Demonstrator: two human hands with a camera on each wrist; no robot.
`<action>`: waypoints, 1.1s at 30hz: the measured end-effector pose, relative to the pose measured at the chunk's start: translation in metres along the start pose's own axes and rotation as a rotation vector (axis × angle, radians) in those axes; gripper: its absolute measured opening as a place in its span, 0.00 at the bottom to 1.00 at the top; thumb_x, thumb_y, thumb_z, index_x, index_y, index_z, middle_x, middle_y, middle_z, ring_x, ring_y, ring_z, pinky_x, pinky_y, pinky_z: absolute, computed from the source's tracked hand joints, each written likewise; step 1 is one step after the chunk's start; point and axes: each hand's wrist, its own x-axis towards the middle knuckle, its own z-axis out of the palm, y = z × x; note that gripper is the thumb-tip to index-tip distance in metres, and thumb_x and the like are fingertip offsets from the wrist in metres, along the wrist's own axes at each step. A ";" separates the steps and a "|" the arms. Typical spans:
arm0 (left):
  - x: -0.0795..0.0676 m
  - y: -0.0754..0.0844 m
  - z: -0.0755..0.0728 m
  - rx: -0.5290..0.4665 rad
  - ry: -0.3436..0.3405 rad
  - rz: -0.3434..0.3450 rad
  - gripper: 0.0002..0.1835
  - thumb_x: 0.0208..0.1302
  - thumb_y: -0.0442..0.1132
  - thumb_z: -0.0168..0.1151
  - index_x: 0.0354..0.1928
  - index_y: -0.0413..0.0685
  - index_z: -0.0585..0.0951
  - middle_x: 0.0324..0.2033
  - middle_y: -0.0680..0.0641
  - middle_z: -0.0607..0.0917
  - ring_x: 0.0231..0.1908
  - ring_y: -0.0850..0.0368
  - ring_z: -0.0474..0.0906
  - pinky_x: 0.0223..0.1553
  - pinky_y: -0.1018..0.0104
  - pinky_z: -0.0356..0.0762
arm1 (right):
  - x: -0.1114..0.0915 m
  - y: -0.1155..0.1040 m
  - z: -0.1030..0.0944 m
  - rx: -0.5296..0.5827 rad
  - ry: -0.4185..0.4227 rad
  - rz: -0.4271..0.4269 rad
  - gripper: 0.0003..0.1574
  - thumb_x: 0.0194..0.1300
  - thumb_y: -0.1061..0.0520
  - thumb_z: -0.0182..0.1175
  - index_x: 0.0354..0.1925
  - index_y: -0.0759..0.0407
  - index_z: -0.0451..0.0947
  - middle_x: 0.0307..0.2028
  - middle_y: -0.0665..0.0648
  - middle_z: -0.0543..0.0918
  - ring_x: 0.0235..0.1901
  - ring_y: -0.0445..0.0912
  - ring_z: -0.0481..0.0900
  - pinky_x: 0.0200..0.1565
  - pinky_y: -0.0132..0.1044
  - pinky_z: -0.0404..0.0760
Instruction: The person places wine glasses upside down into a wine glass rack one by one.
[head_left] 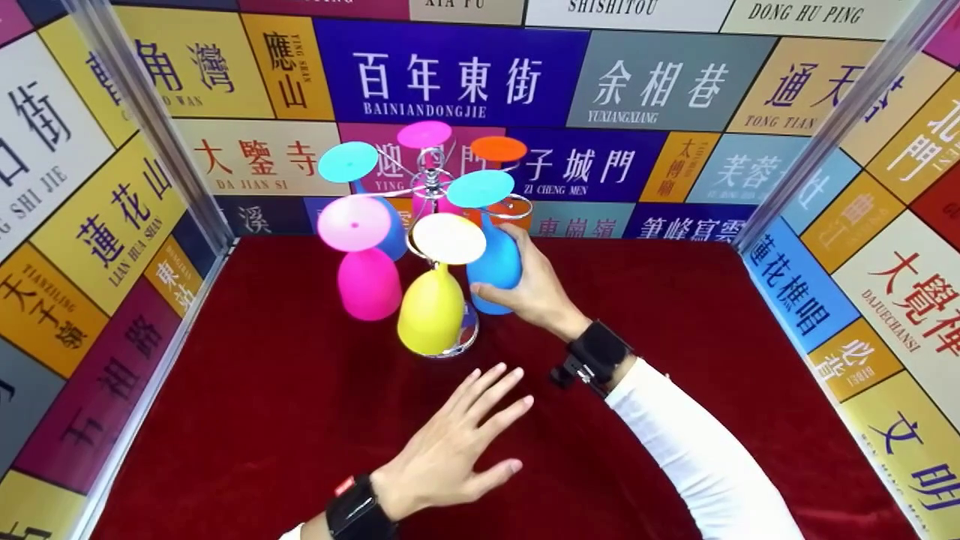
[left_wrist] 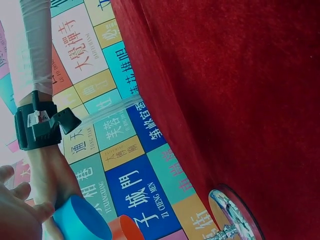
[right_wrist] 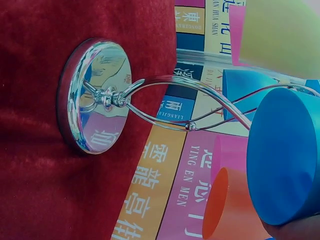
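Observation:
A chrome goblet rack (head_left: 431, 184) stands on the red cloth, with colored goblets hanging upside down around it. My right hand (head_left: 536, 281) grips the bowl of the blue goblet (head_left: 495, 259) on the rack's right side, thumb toward the front. In the right wrist view, that blue goblet (right_wrist: 285, 160) shows its open mouth. Nearest me hangs a yellow goblet (head_left: 431, 311), with a pink goblet (head_left: 369, 285) to its left. Below them my left hand (head_left: 450, 446) is held with fingers spread and nothing in it. It is apart from the rack.
Behind hang another blue goblet (head_left: 390, 232), a second pink one, and an orange goblet (right_wrist: 235, 205). The rack's round mirrored base (right_wrist: 95, 100) rests on the red cloth (head_left: 262, 390). Printed panels (head_left: 450, 79) wall in the back and sides, with clear corner strips.

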 end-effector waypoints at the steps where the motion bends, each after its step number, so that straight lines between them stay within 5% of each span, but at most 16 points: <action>1: 0.000 0.000 0.000 -0.003 -0.002 -0.002 0.38 0.67 0.56 0.57 0.76 0.58 0.58 0.77 0.48 0.53 0.77 0.47 0.49 0.74 0.45 0.57 | -0.001 -0.001 0.000 -0.003 -0.003 -0.002 0.58 0.49 0.43 0.75 0.71 0.52 0.56 0.64 0.60 0.71 0.59 0.55 0.76 0.57 0.53 0.79; 33: 0.000 0.000 0.002 0.006 -0.001 -0.007 0.38 0.67 0.56 0.57 0.75 0.57 0.59 0.77 0.47 0.54 0.77 0.47 0.50 0.73 0.44 0.57 | -0.025 0.006 -0.006 0.171 0.143 0.059 0.59 0.48 0.47 0.76 0.71 0.52 0.55 0.64 0.61 0.69 0.60 0.58 0.74 0.59 0.59 0.76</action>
